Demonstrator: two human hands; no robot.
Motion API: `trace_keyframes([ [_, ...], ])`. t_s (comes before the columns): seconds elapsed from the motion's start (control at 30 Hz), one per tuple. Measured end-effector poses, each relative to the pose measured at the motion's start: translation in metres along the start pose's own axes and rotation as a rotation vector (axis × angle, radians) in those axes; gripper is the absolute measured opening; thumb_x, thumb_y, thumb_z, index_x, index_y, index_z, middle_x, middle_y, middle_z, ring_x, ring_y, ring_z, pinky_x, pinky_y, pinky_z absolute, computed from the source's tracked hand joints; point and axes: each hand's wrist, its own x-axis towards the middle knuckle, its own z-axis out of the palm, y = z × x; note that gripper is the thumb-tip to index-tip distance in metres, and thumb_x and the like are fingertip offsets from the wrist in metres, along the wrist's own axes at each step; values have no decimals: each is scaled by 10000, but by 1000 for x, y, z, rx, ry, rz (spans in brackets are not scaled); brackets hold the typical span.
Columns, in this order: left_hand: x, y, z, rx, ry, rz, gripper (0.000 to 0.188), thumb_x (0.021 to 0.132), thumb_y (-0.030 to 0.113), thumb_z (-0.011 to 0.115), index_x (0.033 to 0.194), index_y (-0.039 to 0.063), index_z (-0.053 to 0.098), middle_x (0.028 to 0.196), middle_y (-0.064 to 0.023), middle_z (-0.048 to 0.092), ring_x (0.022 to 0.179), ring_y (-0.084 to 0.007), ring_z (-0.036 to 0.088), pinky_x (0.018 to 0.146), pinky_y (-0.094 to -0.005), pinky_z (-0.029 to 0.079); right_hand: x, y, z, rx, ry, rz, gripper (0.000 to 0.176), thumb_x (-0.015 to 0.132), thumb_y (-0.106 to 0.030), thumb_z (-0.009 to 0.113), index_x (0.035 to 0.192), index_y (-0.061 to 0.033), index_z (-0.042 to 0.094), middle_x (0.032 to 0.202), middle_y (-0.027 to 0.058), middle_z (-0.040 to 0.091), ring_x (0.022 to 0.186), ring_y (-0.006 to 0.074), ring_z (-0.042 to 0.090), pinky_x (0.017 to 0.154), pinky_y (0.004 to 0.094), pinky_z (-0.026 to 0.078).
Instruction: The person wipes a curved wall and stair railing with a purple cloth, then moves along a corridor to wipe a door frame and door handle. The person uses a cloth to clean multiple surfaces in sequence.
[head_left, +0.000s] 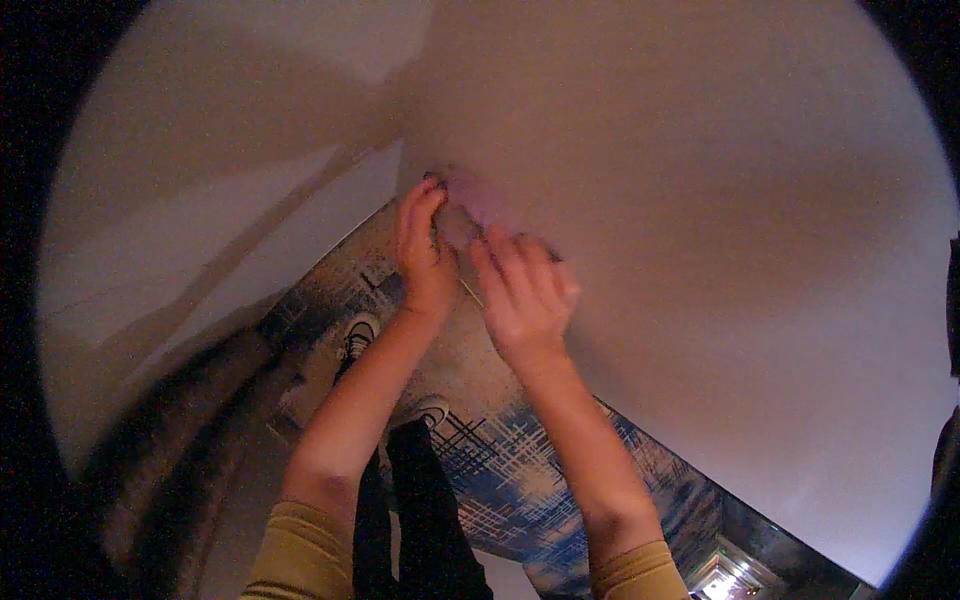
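Both of my hands are raised in front of a pale wall (675, 225), close to where it meets a second wall (247, 195) on the left. My left hand (424, 255) is turned edge-on, its fingers pointing up and its thumb side facing the other hand. To its right, my right hand (525, 292) has its back towards me, with bent fingertips near or against the wall. Between the fingertips is a blurred, faintly purple patch (472, 199); I cannot tell whether it is a thin object or a tint on the wall. Blur hides whether either hand holds anything.
Below lies a carpet (510, 465) with a blue, beige and dark crosshatch pattern, meeting the walls at their base. My dark trousers (427, 510) and laced shoes (433, 411) stand on it. A dark, blurred shape (187, 442) fills the lower left. Bright light (724, 585) shows at lower right.
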Motion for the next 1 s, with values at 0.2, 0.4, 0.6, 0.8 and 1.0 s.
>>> trace_keyframes([
  [0.2,51,51,-2,-111,174,316,501,613,-119,493,1083,44,553,1191,-156,520,1129,-326,476,968,-393,374,36,8,-50,-66,247,42,222,760,-162,595,967,-134,671,1064,16,657,933,163,569,736,289,327],
  [0.4,-42,-16,1,154,-93,103,466,641,-104,528,1074,67,556,1179,-140,526,1109,-340,481,946,-405,388,-60,0,11,-86,-131,-95,199,762,-136,571,943,-142,655,1070,4,638,952,156,561,767,299,347],
  [0.6,-93,8,9,76,-306,-163,503,613,-132,515,1068,77,564,1167,-140,537,1084,-346,497,931,-409,395,-89,21,-22,-68,-258,-150,243,780,-187,549,992,-119,648,1134,39,620,990,178,552,765,315,355],
  [0.8,-29,100,4,-159,22,232,469,611,-122,525,1023,93,589,1139,-120,545,1054,-337,503,912,-423,404,-40,31,-124,-132,14,20,199,810,-197,581,975,-171,688,1114,-19,646,969,116,557,768,306,295],
  [1.0,-61,63,18,-81,9,278,418,616,-105,548,979,100,578,1114,-115,548,1033,-344,509,899,-430,408,-98,40,-77,-164,-58,-127,221,837,-182,540,1024,-150,653,1120,-9,638,994,118,546,757,319,310],
])
